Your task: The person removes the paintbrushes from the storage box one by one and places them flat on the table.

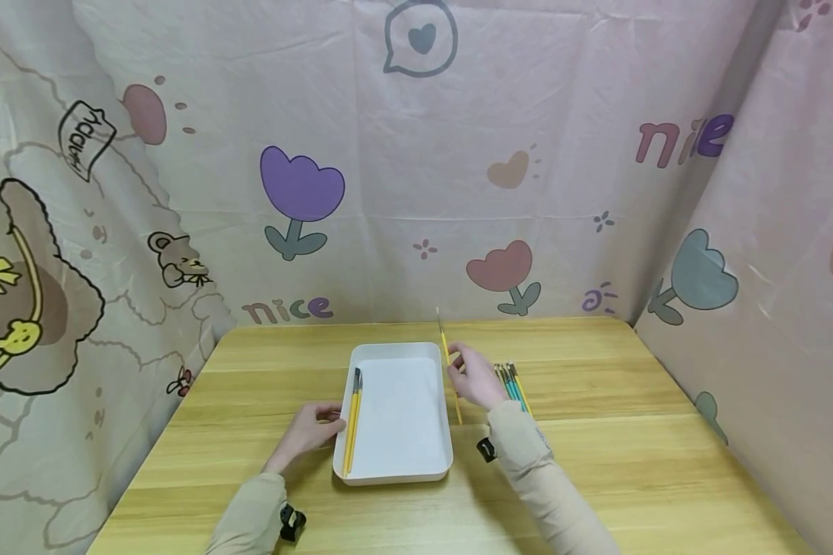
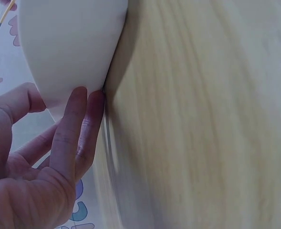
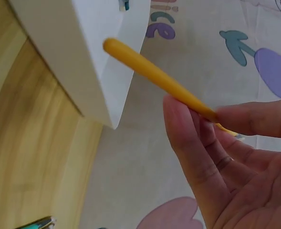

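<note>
My right hand (image 1: 473, 376) pinches a thin yellow-handled paintbrush (image 1: 445, 347) between thumb and fingers, just off the tray's right side. In the right wrist view the brush's rounded handle end (image 3: 130, 58) points toward the white tray (image 3: 83, 62). On the left, my left hand (image 1: 308, 432) holds the edge of that white rectangular tray (image 1: 399, 416), thumb at the rim and fingers against the outer wall (image 2: 73, 52). Two yellow-handled paintbrushes (image 1: 352, 432) lie lengthwise inside, along the tray's left wall, dark bristles toward the far end.
Several paintbrushes (image 1: 511, 384) with teal and yellow handles lie on the wooden table (image 1: 618, 462) to the right, partly hidden by my right hand and sleeve. A printed cloth (image 1: 389, 177) hangs behind the table and along both sides.
</note>
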{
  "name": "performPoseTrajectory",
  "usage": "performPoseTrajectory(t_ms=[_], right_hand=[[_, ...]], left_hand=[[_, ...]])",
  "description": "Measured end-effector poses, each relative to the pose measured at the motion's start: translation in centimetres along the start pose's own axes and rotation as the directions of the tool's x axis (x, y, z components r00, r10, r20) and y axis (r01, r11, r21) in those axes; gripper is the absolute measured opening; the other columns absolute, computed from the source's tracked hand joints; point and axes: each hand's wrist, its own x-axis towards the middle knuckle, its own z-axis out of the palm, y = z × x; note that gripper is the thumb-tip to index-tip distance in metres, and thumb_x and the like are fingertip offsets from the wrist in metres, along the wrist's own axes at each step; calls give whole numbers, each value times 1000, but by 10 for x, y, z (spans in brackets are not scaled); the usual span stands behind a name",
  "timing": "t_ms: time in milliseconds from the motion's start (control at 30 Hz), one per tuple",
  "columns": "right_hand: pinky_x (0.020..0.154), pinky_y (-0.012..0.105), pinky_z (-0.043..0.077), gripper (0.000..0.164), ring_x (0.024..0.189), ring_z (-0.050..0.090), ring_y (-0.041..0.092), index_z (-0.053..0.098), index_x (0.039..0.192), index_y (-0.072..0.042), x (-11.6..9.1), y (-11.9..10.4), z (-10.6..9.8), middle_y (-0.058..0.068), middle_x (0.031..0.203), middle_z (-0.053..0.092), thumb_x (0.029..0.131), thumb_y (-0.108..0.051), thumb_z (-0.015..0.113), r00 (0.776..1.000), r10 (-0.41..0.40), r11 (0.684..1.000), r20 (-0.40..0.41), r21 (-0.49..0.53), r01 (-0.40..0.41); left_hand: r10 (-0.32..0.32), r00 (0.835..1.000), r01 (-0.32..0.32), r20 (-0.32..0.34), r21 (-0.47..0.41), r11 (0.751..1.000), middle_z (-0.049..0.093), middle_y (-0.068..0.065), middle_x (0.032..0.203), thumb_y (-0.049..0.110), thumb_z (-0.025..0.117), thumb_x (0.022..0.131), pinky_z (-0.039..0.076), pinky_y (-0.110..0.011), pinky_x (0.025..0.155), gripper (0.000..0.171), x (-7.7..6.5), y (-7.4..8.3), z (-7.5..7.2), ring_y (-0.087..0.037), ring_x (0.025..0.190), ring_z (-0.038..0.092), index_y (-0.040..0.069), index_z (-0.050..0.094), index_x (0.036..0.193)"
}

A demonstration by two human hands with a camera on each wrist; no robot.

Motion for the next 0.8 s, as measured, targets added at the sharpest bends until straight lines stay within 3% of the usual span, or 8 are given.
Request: performPoseTrajectory(t_ms=[333, 467, 633, 800], right_hand=[[58, 27, 61, 37, 80, 69, 38, 53, 135, 1, -5, 25, -11, 18, 103, 65, 98, -4, 54, 996, 13, 999, -87, 47, -9], [57, 27, 61, 38, 78, 68, 36, 53, 135, 2, -6, 36, -16, 19, 101, 64, 98, -2, 55, 993, 11, 998, -119, 56, -4], [57, 28, 61, 37, 72, 66, 26, 55, 135, 0, -8, 47, -21, 22, 101, 64, 98, -2, 54, 990, 26, 998, -141, 62, -17], [55, 28, 60, 37, 71, 65, 31, 55, 135, 0, -10, 57, -26, 23, 100, 65, 98, -1, 54, 987, 35, 998, -159, 59, -25]], left_hand=[[17, 1000, -17, 8, 6, 1000, 70, -21, 107, 4, 66, 87, 64, -32, 72, 41, -1, -2, -1, -21, 92, 68, -10, 64, 125], [61, 998, -60, 25, -13, 998, 71, -20, 103, 6, 66, 86, 64, -30, 70, 41, 1, -5, -3, -16, 87, 67, -11, 64, 123], [33, 999, -33, 8, -1, 999, 71, -22, 106, 3, 66, 86, 64, -32, 72, 41, -1, 0, -1, -20, 91, 68, -12, 64, 124], [17, 1000, -17, -3, 10, 1000, 71, -21, 106, 2, 65, 86, 64, -32, 72, 41, 0, 0, 0, -20, 91, 68, -11, 64, 125]])
